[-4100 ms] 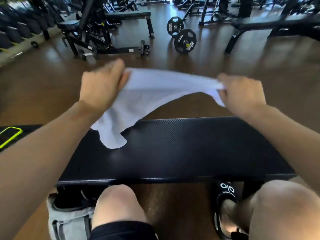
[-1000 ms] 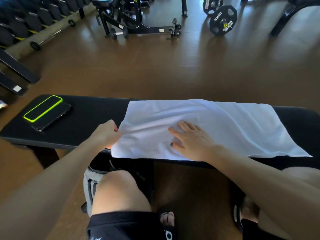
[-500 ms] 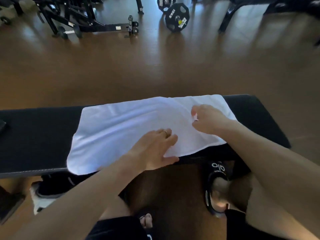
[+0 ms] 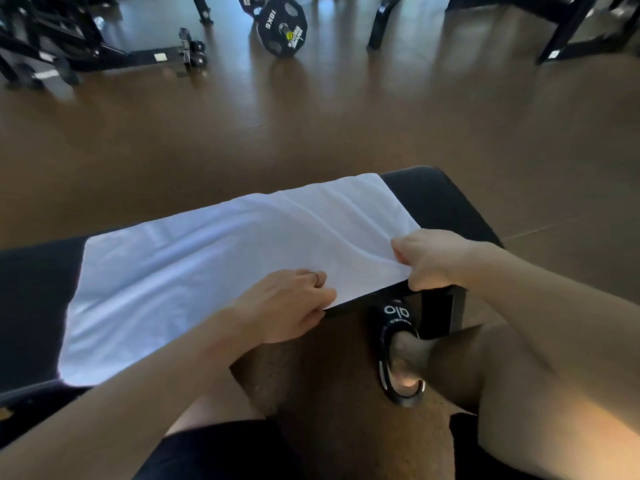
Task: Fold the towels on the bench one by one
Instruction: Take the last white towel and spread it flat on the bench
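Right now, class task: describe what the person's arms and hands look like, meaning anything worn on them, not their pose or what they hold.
Both forearms are bare, with no sleeves, watch or gloves in view. The left hand wears a thin ring on one finger. The right hand shows no ring or other item from this angle.

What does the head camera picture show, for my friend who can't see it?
Two hands work a white towel spread on a black bench: the right hand pinches its near right corner, the left hand grips its near edge. A weight plate lies on the floor behind.
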Demonstrator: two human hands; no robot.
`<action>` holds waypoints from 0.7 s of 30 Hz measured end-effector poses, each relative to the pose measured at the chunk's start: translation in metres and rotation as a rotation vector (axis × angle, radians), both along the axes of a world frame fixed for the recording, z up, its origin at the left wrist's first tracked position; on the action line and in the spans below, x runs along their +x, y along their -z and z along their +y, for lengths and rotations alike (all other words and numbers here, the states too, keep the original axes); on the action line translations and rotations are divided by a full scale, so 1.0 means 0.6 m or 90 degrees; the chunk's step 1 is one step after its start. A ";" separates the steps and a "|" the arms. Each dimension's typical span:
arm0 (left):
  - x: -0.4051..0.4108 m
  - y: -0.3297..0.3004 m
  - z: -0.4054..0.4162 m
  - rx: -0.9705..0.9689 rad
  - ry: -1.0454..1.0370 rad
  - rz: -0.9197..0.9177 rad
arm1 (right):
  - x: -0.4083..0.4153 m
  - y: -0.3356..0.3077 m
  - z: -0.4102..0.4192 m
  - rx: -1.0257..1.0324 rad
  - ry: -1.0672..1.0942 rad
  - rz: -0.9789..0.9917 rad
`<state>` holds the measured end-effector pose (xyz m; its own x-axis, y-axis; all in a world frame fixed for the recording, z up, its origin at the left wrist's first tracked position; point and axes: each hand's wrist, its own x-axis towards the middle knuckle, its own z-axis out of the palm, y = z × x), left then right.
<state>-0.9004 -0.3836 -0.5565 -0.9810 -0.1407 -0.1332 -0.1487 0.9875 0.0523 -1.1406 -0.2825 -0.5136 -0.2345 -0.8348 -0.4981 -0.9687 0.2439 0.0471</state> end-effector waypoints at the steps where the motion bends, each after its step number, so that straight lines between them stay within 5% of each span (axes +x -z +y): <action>1: 0.003 -0.002 0.004 0.003 -0.005 -0.004 | 0.004 0.002 0.001 -0.001 -0.012 0.013; 7: 0.022 -0.015 0.022 0.044 -0.032 -0.038 | 0.020 0.004 0.008 0.078 -0.029 0.049; 12: 0.029 -0.022 0.026 0.075 -0.089 -0.065 | 0.013 -0.015 0.011 0.170 0.037 -0.087; 16: 0.002 -0.022 -0.008 0.077 -0.248 0.074 | -0.030 -0.002 -0.037 -0.142 0.180 -0.262; 18: -0.021 -0.013 -0.030 0.057 -0.319 0.068 | -0.041 0.023 -0.078 -0.295 0.203 -0.231; 21: -0.057 0.002 -0.054 0.036 -0.377 0.003 | -0.037 0.058 -0.135 -0.336 0.094 -0.106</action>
